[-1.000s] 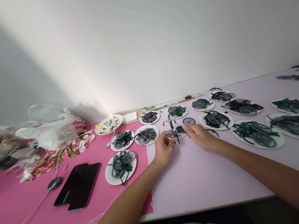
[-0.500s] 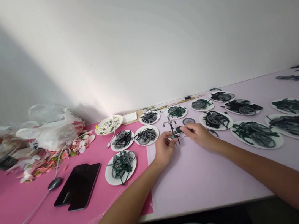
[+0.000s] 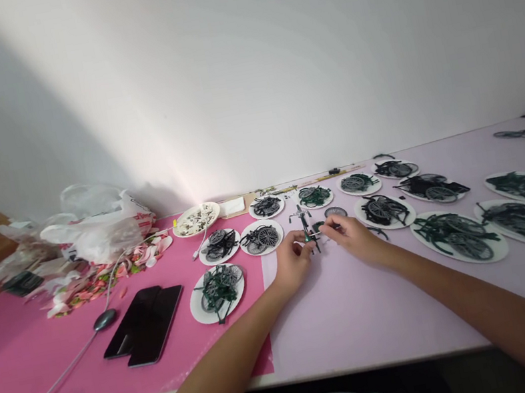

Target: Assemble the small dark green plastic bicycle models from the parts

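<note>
Hands first: your left hand point(image 3: 290, 261) is closed round the small bike frame point(image 3: 303, 222), keeping it upright on the lilac sheet point(image 3: 364, 314) mid-table, towards the back edge. Your right hand point(image 3: 357, 238) has thumb & forefinger pinched narrow on a little green part point(image 3: 319, 226).

Vs half a sec ago, that part has come in closer. It's now right against the frame's right side, where before it sat slightly apart. The left hand has hardly shifted. So the work looks to be at the joining stage, part against frame, tho whether it's seated is too small to tell. A loose wheel point(image 3: 335, 212) lies just behind the hands.

Surface: white plates point(image 3: 457, 236) of green & black bike bits run along the back edge & out to the right. More sit on the pink sheet point(image 3: 27, 360) at left, w/ a dark phone point(image 3: 146, 325) & a mouse point(image 3: 104, 318). A plastic bag point(image 3: 95, 229) & pink scraps point(image 3: 99, 277) sit towards the back-left corner.

Room: plain white wall point(image 3: 238, 58) straight behind the table.
</note>
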Available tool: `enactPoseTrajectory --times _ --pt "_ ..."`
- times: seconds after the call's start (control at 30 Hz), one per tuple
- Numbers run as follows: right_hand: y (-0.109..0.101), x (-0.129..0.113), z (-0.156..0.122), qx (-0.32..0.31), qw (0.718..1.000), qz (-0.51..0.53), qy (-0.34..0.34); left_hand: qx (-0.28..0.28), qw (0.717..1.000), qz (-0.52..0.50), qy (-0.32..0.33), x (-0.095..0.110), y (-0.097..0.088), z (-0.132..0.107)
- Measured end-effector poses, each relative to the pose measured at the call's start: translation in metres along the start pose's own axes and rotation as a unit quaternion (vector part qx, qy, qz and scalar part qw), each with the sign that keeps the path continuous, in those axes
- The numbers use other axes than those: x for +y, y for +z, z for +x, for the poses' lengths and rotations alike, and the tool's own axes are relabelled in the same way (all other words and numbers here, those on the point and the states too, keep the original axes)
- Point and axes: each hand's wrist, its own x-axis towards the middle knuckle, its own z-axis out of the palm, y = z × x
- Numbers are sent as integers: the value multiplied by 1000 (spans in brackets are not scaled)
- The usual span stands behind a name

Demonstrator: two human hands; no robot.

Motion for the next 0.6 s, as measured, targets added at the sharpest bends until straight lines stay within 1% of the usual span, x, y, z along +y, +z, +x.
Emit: enactPoseTrajectory --times 0.2,0.43,0.6 --pt "-1 0 2 -1 1000 4 -6 1 1000 -2 2 -1 -1 1" --pt "-2 1 1 -4 1000 -16 -16 2 1000 -1 5 0 -1 1" --pt "-1 3 -2 -40 999 2 -15 5 1000 5 14 -2 -1 0"
